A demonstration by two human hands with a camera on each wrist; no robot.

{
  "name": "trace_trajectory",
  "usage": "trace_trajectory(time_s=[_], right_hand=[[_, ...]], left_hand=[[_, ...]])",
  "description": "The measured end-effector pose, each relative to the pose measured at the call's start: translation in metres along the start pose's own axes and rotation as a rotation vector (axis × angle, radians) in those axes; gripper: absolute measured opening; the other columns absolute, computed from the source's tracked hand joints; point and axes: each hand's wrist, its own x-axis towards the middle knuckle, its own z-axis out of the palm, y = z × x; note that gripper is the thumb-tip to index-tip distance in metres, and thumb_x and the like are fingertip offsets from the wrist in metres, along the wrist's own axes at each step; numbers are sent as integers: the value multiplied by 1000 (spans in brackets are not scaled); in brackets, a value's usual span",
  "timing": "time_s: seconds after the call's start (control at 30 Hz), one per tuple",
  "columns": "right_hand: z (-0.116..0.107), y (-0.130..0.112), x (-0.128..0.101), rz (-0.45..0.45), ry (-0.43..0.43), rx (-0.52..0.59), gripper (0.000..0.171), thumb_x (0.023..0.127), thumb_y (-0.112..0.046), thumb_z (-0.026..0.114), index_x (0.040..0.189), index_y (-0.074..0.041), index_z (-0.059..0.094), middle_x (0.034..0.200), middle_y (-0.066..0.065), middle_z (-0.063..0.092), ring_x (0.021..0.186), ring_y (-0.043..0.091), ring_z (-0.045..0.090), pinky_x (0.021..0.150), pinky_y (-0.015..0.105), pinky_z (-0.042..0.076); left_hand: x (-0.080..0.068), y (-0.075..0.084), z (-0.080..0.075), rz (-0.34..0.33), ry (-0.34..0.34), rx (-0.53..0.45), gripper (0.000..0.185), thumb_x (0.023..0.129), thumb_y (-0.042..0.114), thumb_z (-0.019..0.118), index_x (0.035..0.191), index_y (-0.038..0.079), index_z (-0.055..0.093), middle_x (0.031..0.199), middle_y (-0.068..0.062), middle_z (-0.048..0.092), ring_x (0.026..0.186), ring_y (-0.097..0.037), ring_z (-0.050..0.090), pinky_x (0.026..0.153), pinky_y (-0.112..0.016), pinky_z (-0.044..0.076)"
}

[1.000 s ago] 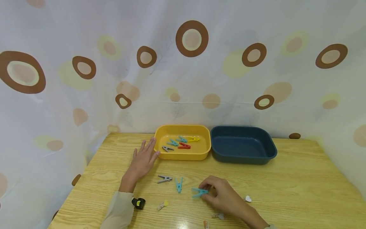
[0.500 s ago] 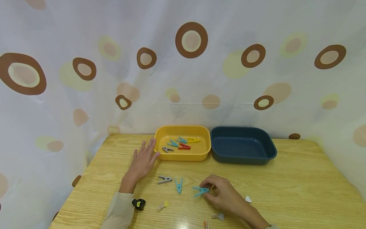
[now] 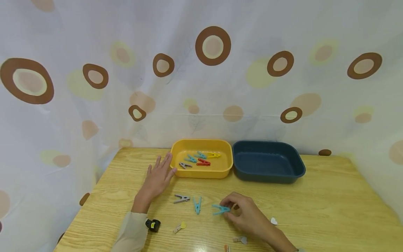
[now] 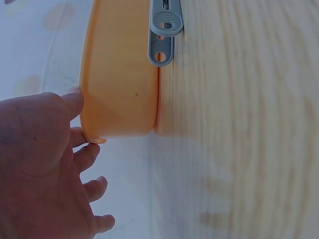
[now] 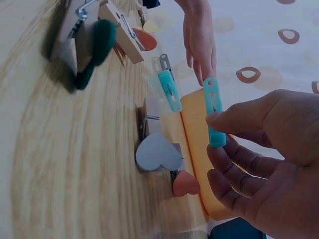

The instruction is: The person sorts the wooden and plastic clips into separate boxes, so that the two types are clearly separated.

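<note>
My right hand (image 3: 247,215) pinches a teal clothespin (image 3: 221,209) between thumb and fingers above the table, its open legs pointing left. In the right wrist view the thumb presses on the side of this clothespin (image 5: 217,133). With fingers outstretched, my left hand (image 3: 156,178) touches the left end of the yellow tray (image 3: 201,173); the left wrist view has thumb and index finger at its rim (image 4: 85,107). Inside lie several clothespins, including a red one (image 3: 203,162) and a yellow one (image 3: 214,155). Between the hands lie a grey clothespin (image 3: 184,198) and another teal clothespin (image 3: 197,205).
A dark blue tray (image 3: 267,178) stands right of the yellow one, against the patterned curtain (image 3: 201,87). Small wooden pegs lie nearer me: one with a yellow heart (image 3: 180,227), one with a grey heart (image 3: 240,240), one orange (image 3: 227,248). A white heart (image 3: 273,221) shows beyond my right forearm.
My right hand and the pinched teal clothespin have shifted very slightly to the right and away from me. My left hand has stayed at the yellow tray.
</note>
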Motion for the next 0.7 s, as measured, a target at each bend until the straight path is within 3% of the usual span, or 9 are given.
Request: trace_trajectory(time_s=[0.43, 0.7], right_hand=[[-9, -7, 16, -51, 96, -55, 21, 89, -1, 79, 105, -14, 73, 100, -7, 69, 87, 10, 64, 75, 30, 57], [-23, -10, 34, -100, 174, -144, 26, 86, 0, 82, 106, -13, 73, 100, -6, 68, 87, 12, 65, 75, 31, 57]], left_hand=[[-1, -1, 0, 3, 10, 6, 66, 112, 40, 41, 165, 7, 19, 169, -10, 17, 155, -43, 12, 115, -75, 9], [0, 1, 0, -1, -1, 13, 66, 112, 42, 40, 165, 8, 18, 170, -9, 16, 155, -42, 11, 115, -75, 9]])
